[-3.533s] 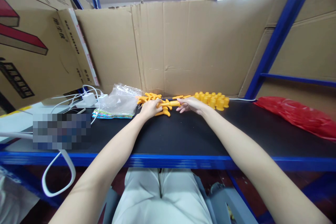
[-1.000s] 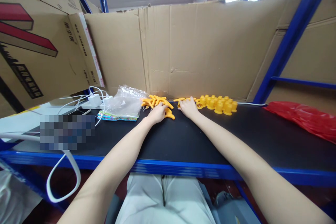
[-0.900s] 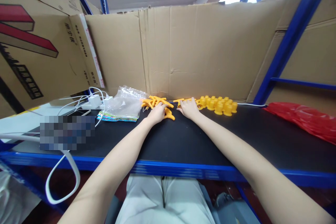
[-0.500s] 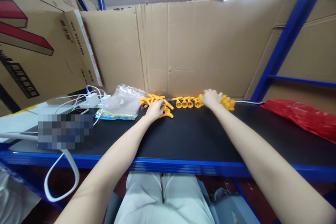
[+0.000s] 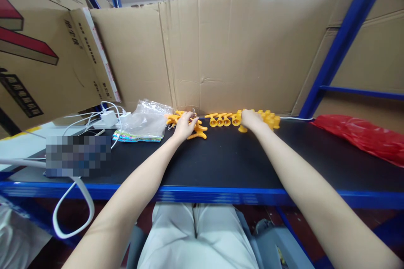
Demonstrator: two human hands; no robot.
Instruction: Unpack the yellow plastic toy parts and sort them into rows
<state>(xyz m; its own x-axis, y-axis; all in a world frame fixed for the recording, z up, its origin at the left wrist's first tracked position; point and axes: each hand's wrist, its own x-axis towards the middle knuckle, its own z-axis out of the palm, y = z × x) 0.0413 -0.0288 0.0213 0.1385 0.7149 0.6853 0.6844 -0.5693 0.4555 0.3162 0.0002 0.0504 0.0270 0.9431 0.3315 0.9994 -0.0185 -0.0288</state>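
My left hand (image 5: 185,126) is over a loose pile of yellow branched plastic pieces (image 5: 200,129) with small metal chains. Its fingers are bent and drawn together, with a bit of chain by the tips; what they hold is hidden. My right hand (image 5: 251,119) is closed around a yellow cup-shaped piece (image 5: 243,128), whose round end pokes out below the fingers. Just left of it, several yellow pieces with round hollow ends (image 5: 219,122) stand in a row against the cardboard. A cluster of yellow cup-shaped pieces (image 5: 272,120) sits right of that hand.
A clear plastic bag (image 5: 143,118) lies left of the pile. Farther left are white chargers (image 5: 109,118) with cables. Red plastic sheeting (image 5: 356,136) lies on the right. Cardboard (image 5: 246,50) walls the back of the black tabletop (image 5: 221,164), which has a blue front edge (image 5: 227,195).
My left hand has shifted slightly up over the pile, and a chain now shows at its fingertips. Under my right hand a yellow cup-shaped piece has come into sight. The view has tilted slightly.
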